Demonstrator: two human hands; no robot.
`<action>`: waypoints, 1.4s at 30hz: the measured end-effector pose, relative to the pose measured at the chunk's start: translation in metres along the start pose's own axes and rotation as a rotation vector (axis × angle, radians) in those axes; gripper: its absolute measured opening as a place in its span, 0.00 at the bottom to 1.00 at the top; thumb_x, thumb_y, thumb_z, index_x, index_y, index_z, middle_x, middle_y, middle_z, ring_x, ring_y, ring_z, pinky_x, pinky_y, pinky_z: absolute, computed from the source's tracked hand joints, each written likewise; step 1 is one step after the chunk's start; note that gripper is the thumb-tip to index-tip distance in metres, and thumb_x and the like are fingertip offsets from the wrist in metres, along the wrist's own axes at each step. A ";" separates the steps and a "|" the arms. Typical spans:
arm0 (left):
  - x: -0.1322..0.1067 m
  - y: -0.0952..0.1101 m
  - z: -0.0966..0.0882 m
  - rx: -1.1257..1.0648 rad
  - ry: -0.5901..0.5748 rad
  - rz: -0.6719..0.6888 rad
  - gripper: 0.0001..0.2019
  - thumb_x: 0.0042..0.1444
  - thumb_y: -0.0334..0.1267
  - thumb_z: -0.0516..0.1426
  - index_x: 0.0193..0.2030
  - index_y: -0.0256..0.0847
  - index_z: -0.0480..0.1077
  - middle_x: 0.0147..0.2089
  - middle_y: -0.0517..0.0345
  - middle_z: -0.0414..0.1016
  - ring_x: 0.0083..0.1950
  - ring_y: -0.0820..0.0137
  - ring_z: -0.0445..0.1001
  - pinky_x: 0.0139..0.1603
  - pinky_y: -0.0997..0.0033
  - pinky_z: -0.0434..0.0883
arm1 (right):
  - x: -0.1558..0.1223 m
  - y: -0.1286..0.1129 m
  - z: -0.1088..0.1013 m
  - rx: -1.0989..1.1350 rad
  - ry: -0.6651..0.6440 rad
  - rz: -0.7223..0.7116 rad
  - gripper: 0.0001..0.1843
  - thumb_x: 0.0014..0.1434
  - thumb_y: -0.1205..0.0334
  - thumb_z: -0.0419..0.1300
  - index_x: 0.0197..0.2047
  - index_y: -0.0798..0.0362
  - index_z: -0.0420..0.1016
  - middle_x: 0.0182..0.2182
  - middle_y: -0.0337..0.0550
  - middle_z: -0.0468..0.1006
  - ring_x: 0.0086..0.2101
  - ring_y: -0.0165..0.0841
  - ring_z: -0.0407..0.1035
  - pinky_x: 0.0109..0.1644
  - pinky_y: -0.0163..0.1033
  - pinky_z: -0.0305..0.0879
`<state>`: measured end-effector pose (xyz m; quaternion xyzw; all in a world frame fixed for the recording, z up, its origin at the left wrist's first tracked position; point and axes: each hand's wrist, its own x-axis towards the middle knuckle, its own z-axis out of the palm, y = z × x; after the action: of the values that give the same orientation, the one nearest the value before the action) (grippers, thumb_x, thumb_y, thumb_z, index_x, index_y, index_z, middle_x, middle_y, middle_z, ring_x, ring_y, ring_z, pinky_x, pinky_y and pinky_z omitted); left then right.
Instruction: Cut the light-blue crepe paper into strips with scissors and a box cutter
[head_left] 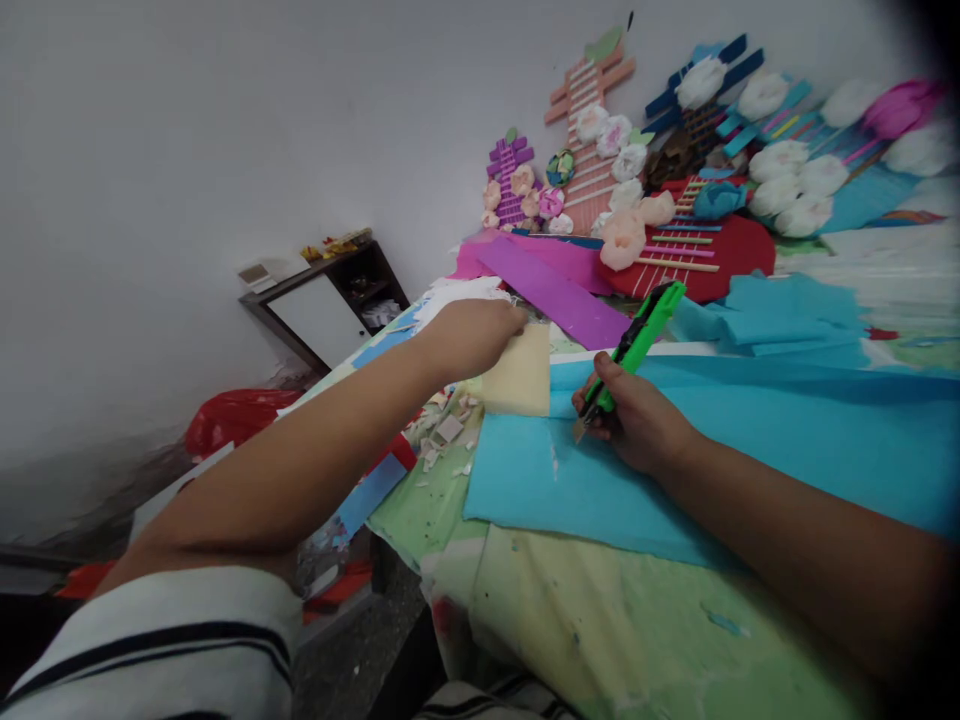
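On the worktop near its front edge lies a blue sheet. Our right hand is closed around a green knife, tip on the sheet. Just beyond, our left hand rests on a cream card; we cannot tell whether it grips. Paper flowers line the far edge.

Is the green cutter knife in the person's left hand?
No, the right hand grips the green cutter knife over the blue sheet, while the left hand rests on a cream card.
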<state>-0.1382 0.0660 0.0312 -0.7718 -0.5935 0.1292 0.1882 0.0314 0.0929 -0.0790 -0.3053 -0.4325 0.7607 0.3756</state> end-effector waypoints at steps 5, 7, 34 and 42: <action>0.019 -0.008 0.014 -0.123 0.042 0.086 0.13 0.55 0.31 0.44 0.44 0.38 0.65 0.42 0.53 0.70 0.43 0.67 0.67 0.39 0.72 0.60 | 0.001 0.000 -0.001 -0.003 -0.006 0.010 0.23 0.43 0.40 0.58 0.21 0.53 0.61 0.14 0.38 0.66 0.13 0.23 0.54 0.13 0.31 0.47; 0.025 -0.011 0.021 -0.186 0.047 0.093 0.13 0.55 0.31 0.44 0.44 0.37 0.65 0.43 0.53 0.70 0.44 0.67 0.67 0.40 0.73 0.60 | 0.002 0.001 -0.002 -0.010 -0.006 0.004 0.23 0.43 0.39 0.57 0.21 0.53 0.61 0.14 0.38 0.66 0.13 0.23 0.54 0.13 0.31 0.47; 0.084 -0.019 0.071 -0.348 -0.375 0.038 0.12 0.48 0.32 0.47 0.34 0.38 0.70 0.34 0.57 0.72 0.32 0.72 0.67 0.33 0.76 0.60 | 0.002 -0.002 0.000 0.056 -0.053 0.018 0.24 0.43 0.38 0.56 0.21 0.53 0.61 0.16 0.38 0.68 0.12 0.22 0.54 0.13 0.30 0.46; 0.013 -0.015 0.017 -0.155 -0.057 -0.030 0.12 0.53 0.34 0.44 0.35 0.38 0.67 0.35 0.53 0.70 0.36 0.67 0.67 0.33 0.71 0.60 | 0.001 -0.002 -0.001 0.063 -0.045 0.029 0.24 0.42 0.38 0.57 0.21 0.53 0.60 0.15 0.37 0.67 0.12 0.22 0.54 0.13 0.30 0.47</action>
<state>-0.1549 0.0842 0.0229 -0.7711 -0.6182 0.1021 0.1130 0.0320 0.0950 -0.0782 -0.2823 -0.4124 0.7860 0.3639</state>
